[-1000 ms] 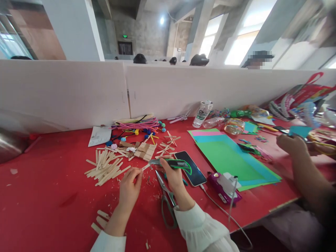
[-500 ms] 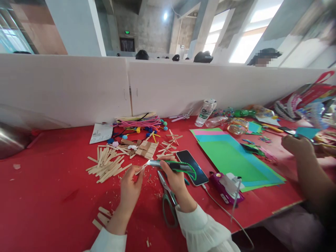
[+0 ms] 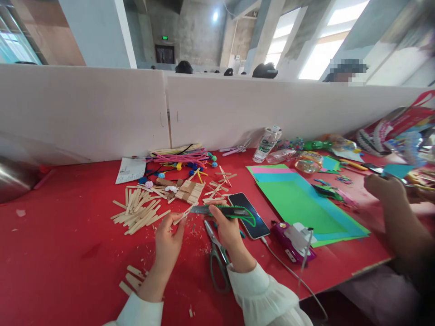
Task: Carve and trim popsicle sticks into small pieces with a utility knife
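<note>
Between the thumb and fingers of my left hand [image 3: 171, 240] is a wooden craft stick [image 3: 185, 213], tilted up to the right. My right hand [image 3: 229, 232] is wrapped round a green and black utility knife [image 3: 238, 212], its blade pointing left at the stick's upper end. Wood shavings lie scattered on the red table beneath. Grey-handled scissors [image 3: 218, 265] rest beside my right wrist. A loose pile of craft sticks [image 3: 141, 210] lies beyond my left hand, next to a flat panel of joined sticks [image 3: 190, 191]. A few more sticks [image 3: 131, 280] are by my left forearm.
A phone [image 3: 249, 217] on a cable lies right of my right hand, near a purple power strip [image 3: 294, 242]. Coloured paper sheets [image 3: 299, 199], a water bottle [image 3: 267, 145] and pipe cleaners [image 3: 180, 157] lie further back. Another person's hand [image 3: 385, 188] works at the right. A white partition [image 3: 84, 115] stands behind.
The knife blade has drawn back slightly to the right from the craft stick, showing more of the stick's end. My left hand has hardly moved.
</note>
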Demonstrator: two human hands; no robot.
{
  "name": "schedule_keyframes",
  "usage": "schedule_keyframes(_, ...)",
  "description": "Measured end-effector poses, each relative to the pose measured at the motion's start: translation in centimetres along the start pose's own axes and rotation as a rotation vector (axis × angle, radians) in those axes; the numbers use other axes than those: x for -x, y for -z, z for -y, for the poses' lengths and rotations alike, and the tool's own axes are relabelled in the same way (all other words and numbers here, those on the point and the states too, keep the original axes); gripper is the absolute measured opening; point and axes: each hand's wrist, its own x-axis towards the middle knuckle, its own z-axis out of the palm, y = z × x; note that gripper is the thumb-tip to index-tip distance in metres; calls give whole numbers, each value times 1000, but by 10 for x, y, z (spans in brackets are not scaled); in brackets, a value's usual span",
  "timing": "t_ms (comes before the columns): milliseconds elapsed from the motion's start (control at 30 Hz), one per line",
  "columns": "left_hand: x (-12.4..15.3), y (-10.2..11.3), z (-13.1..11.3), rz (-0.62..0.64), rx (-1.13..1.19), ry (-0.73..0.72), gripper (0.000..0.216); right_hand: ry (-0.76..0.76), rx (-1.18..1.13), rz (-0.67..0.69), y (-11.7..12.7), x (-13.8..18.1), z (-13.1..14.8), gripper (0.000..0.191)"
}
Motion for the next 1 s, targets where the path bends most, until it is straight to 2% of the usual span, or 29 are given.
schedule_keyframes(167, -1, 1, -6, 18, 83, 92, 19, 4, -19, -16, 3, -2, 5, 19)
schedule_keyframes(267, -4, 0, -5, 52, 162, 191, 25, 68, -28, -61, 14, -8, 16, 20)
schedule_keyframes(333, -6, -1, -3, 79, 224, 258, 30, 76, 1, -45, 21, -13, 23, 21)
schedule_keyframes(433, -9, -4, -1, 115, 309, 328, 36, 12, 128, 45, 24, -13, 26, 18)
schedule_keyframes(567, -9, -4, -2, 164, 369, 368, 41, -96, 357, 205, 16, -3, 17, 26)
schedule_keyframes(667, -8, -3, -2, 197, 378, 382, 42, -168, 508, 246, 19, -2, 16, 30)
schedule_keyframes(733, -8, -2, -1, 182, 381, 379, 43, -219, 587, 211, 29, -11, 21, 23)
schedule_keyframes(867, -11, -1, 3, 105, 390, 370, 45, -288, 688, 65, 51, -47, 37, 32)
schedule_keyframes(1000, -14, 1, 8, 40, 393, 371, 45, -329, 727, -36, 57, -77, 45, 33)
